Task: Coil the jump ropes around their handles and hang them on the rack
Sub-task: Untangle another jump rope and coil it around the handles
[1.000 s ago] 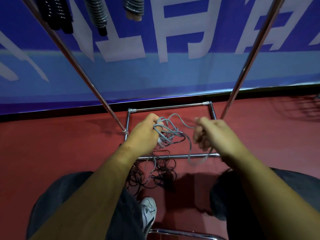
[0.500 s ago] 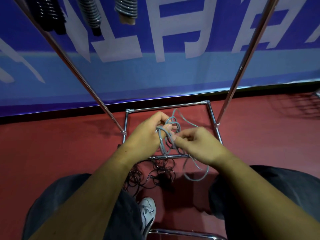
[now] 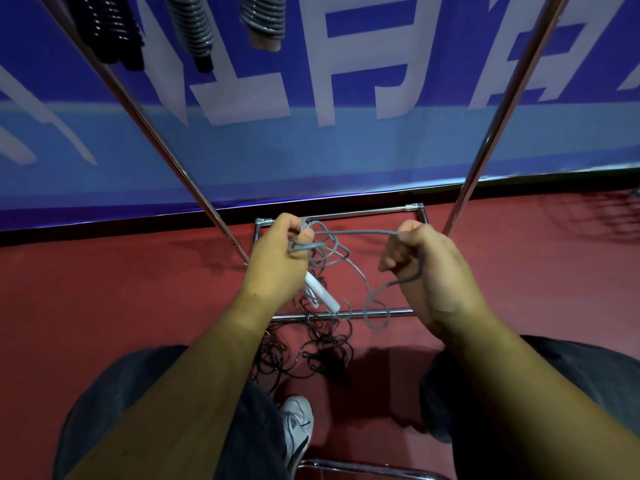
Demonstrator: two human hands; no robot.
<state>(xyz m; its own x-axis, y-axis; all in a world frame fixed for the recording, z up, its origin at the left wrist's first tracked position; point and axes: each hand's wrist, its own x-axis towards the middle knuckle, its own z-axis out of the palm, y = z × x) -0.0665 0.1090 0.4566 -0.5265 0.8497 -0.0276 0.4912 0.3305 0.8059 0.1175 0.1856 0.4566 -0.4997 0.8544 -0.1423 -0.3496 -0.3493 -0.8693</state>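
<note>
Seen from above, two bare forearms reach forward over a red floor. The left hand is closed, its fingers curled round a bundle of loose loops of a grey jump rope. A white handle sticks out below this hand, slanting down and toward the right hand. The right hand is also closed. Its thumb and forefinger pinch the same grey cord, which runs in a nearly taut line from the left hand across the gap between the two. Below the right fist the cord comes out again and hangs in a slack curl between the hands.

Beyond and beneath both hands stands a chrome rack. Its rectangular base lies on the floor, and one slanted pole rises past the outer side of each hand. Below the left hand, nearer the person, a tangle of black ropes lies on the floor (how many ropes cannot be told). High above the left hand hang three coiled ropes, one black and two grey. Behind the rack is a blue banner with large white lettering. A white shoe shows between dark trouser legs, under the left forearm.
</note>
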